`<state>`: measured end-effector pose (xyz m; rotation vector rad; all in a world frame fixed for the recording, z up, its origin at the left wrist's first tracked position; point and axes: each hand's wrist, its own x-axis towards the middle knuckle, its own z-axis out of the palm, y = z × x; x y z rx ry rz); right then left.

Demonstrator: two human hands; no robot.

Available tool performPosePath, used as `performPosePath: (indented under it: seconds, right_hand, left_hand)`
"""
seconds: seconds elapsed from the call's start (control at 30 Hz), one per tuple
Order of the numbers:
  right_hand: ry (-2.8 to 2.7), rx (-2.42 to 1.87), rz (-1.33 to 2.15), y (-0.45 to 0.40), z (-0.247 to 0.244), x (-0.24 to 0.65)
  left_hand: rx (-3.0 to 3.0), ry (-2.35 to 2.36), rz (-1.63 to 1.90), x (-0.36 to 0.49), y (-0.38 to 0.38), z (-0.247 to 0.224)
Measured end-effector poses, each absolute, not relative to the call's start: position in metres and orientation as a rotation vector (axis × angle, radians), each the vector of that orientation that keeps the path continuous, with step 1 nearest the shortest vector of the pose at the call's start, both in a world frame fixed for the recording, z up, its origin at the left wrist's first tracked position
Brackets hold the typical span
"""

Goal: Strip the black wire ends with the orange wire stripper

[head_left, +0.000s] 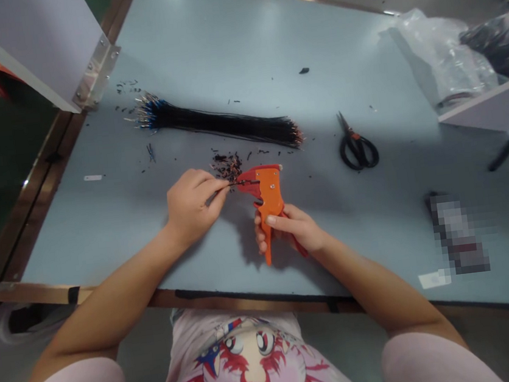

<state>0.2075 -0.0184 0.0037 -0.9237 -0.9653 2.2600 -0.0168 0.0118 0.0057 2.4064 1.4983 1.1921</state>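
An orange and red wire stripper (270, 192) is held upright by its handles in my right hand (290, 227). My left hand (196, 204) pinches a thin black wire (213, 197), whose end reaches the red jaws of the tool. Just beyond my left fingertips lies a small pile of black and copper-coloured scraps (227, 164). Behind both hands, a long bundle of black wires (223, 123) stretches across the table, with blue and metal ends at the left and copper-coloured ends at the right.
Black-handled scissors (358, 150) lie right of the bundle. Farther right are a black strip (503, 154), a blurred dark object (459, 235) and a white label (434, 279). Clear plastic bags (448, 55) sit at the back right. White panels (42, 43) rise at both sides of the table (246, 38).
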Motion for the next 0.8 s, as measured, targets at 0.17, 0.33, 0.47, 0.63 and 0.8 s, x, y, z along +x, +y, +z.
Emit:
performPosePath:
  seconds: [0.17,0.33,0.47,0.63,0.8]
  right_hand:
    - [-0.915,-0.915,2.293,-0.0185,0.0034,0.2079]
    - [-0.927,-0.926,2.284,-0.0195,0.0034,0.2076]
    - [-0.968,-0.958,2.265,-0.0203,0.0061,0.2064]
    - [-0.976,-0.967,2.263,-0.0206,0.0076,0.2061]
    - [-0.960,-0.935,2.277,-0.0203,0.0054,0.2068]
  left_hand:
    - [2.241,1.461,1.193,-0.0128,0.0105,0.0077]
    - [2.226,1.469,1.191,-0.0113,0.0100,0.0079]
    - [2.275,1.464,1.187,-0.0122,0.0101,0.0059]
    - [2.290,1.466,1.200,-0.0131,0.0104,0.0064]
    - [2.318,1.435,1.211,-0.0135,0.0101,0.0066]
